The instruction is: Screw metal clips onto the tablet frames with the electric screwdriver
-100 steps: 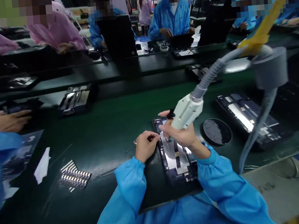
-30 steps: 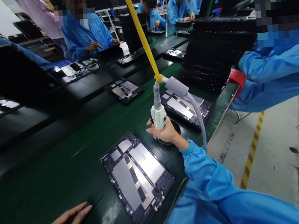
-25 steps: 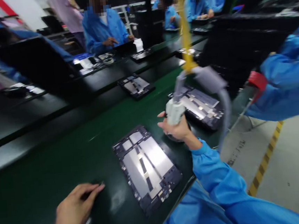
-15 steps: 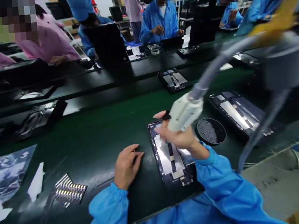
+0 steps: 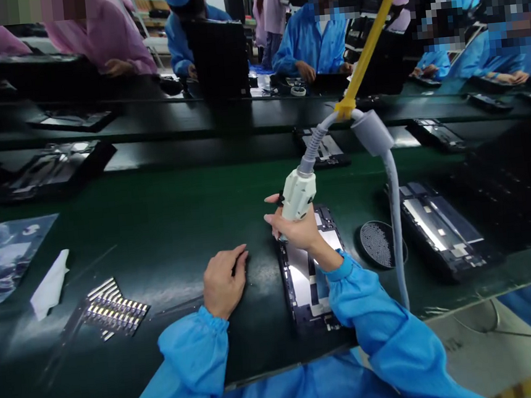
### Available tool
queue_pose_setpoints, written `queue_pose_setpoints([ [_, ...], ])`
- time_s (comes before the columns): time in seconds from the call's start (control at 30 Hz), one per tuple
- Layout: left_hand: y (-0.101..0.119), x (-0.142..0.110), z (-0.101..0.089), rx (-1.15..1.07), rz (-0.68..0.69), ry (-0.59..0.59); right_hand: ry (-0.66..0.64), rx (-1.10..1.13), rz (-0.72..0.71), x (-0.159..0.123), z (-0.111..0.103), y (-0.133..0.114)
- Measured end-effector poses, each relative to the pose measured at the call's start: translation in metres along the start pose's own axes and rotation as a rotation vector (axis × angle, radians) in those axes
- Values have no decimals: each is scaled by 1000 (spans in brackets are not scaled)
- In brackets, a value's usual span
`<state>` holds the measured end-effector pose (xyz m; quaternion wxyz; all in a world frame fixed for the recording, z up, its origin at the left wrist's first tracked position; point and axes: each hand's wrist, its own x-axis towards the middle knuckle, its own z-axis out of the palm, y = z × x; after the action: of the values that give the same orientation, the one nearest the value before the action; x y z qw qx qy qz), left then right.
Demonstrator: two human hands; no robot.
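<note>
My right hand point(image 5: 300, 230) is wrapped round a white electric screwdriver point(image 5: 299, 195), its grey cable rising from the top. The tool's lower end is mostly hidden by my fingers, over the upper left edge of an opened tablet point(image 5: 300, 276). This tablet lies flat before me, silver panels and a dark ribbon strip showing; my right forearm covers part of it. My left hand point(image 5: 224, 283) rests on the bench left of the tablet, fingers curled and thumb brought to the index finger. Whatever lies between those fingertips is too small to make out. Right of the tablet is a round dish of small screws point(image 5: 376, 245).
Another opened tablet point(image 5: 444, 226) lies at right. On the left are a metallic-striped sheet of small parts point(image 5: 117, 308), white paper point(image 5: 52, 282) and a clear plastic bag point(image 5: 8, 258). A yellow strap point(image 5: 374, 34) suspends the cable. Co-workers sit across the bench.
My right hand and the screwdriver have shifted toward the tablet's left edge, and the tool stands more upright. The left hand stays on the bench. The head view has turned slightly.
</note>
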<state>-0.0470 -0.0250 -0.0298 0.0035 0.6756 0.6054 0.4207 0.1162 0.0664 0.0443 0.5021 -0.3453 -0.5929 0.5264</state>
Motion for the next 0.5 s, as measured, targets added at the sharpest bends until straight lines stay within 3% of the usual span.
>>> queue_pose_setpoints([
  [0.4,5,2,-6,-90,-201,65,-2,-28,13,-1,3,2],
  [0.5,12,0,-11,-118,-159,92,-6,-71,1,-4,5,5],
])
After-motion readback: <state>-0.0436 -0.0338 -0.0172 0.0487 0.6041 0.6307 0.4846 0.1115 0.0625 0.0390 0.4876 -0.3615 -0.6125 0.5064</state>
